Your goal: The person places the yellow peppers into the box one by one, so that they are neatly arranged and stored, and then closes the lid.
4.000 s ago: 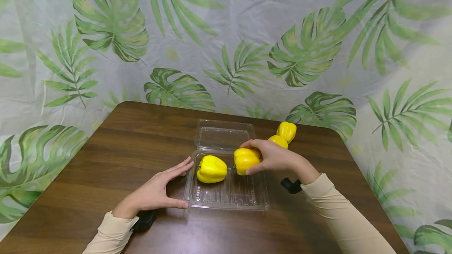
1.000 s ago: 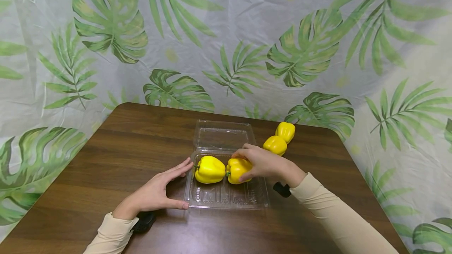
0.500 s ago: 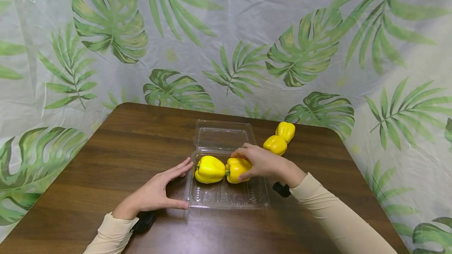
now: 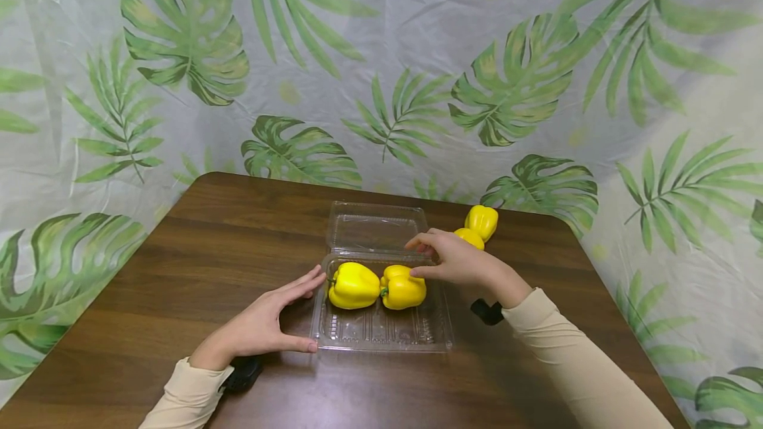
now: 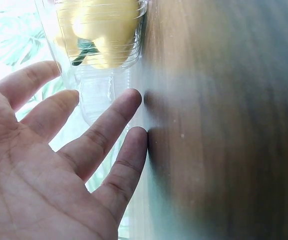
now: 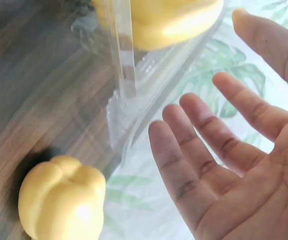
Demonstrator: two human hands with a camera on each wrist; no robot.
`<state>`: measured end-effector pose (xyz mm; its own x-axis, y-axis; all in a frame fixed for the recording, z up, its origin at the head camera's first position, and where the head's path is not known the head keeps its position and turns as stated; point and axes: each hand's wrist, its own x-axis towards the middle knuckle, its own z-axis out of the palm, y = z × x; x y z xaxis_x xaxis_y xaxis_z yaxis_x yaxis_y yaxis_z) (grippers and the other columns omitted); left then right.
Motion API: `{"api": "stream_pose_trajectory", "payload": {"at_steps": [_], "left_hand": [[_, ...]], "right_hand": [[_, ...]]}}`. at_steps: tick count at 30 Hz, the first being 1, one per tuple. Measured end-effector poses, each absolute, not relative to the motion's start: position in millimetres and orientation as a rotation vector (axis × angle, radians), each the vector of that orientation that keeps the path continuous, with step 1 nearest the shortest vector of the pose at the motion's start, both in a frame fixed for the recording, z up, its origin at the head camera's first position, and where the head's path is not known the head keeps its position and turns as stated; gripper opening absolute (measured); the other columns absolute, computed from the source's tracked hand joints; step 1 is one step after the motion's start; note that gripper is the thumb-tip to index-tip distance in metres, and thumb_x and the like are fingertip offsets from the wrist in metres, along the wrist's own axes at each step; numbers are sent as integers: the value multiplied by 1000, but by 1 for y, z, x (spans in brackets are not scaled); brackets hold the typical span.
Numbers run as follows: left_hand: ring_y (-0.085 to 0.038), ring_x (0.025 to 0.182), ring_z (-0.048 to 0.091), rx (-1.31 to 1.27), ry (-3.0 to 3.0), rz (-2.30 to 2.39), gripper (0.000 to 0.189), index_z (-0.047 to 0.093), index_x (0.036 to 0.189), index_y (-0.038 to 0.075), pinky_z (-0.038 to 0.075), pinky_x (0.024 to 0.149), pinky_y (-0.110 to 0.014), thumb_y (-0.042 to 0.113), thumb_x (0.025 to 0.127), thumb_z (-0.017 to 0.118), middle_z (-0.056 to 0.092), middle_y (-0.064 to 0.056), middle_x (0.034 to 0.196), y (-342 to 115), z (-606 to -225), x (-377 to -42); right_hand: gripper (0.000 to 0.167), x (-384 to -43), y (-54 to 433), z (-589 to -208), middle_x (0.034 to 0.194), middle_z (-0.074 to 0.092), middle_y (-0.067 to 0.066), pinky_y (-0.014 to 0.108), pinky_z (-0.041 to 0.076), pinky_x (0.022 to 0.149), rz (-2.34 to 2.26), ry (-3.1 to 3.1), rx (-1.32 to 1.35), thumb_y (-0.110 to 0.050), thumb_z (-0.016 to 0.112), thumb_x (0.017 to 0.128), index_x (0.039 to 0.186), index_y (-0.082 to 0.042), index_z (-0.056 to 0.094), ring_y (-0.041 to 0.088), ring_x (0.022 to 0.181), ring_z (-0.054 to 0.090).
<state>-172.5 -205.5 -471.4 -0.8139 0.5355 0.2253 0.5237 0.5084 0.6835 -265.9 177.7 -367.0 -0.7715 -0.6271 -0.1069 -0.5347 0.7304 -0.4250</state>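
Observation:
Two yellow bell peppers lie side by side in the back half of a clear plastic clamshell container [image 4: 381, 343], whose lid [image 4: 377, 227] is folded back. The left pepper [image 4: 354, 286] touches the right pepper [image 4: 403, 288] or nearly so. My left hand [image 4: 262, 323] rests at the container's left edge, fingers spread and thumb by the front corner; the left wrist view shows its fingertips near the clear wall. My right hand [image 4: 456, 258] hovers above the container's right edge. Its palm holds nothing in the right wrist view, and the fingers are loosely extended.
Two more yellow peppers sit at the back right of the brown wooden table [image 4: 226, 250]: one far pepper [image 4: 481, 222] and a nearer pepper [image 4: 471, 238], partly hidden behind my right hand. A leaf-patterned curtain [image 4: 381, 51] hangs behind the table.
My right hand lowered a pepper into the container beside the first one, then let go and lifted up and to the right. My left hand has stayed at the container's edge.

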Motion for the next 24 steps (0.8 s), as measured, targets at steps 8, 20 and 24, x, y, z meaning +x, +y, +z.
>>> {"api": "stream_pose_trajectory", "payload": {"at_steps": [8,20,24], "left_hand": [[-19,135,65,951,2716,1219,109,41,167,18,47,120,-46,49,78,96,31,-3,178,-205,-471,-172],[-17,134,65,966,2720,1219,110,41,167,18,48,119,-46,50,77,96,32,-4,177,-206,-472,-173],[-18,135,65,965,2719,1218,110,41,167,18,48,119,-46,51,78,95,31,-3,178,-206,-472,-173]], "right_hand": [[50,-275,192,-366,136,63,20,55,54,107,-596,2801,-757,-37,76,101,142,-11,65,37,126,63],[54,-294,216,-375,146,58,29,63,48,114,-675,2924,-521,-34,72,104,147,-4,59,47,135,56],[53,-298,222,-377,146,58,28,64,47,114,-689,2957,-475,-34,70,105,148,-3,58,48,136,55]]}}
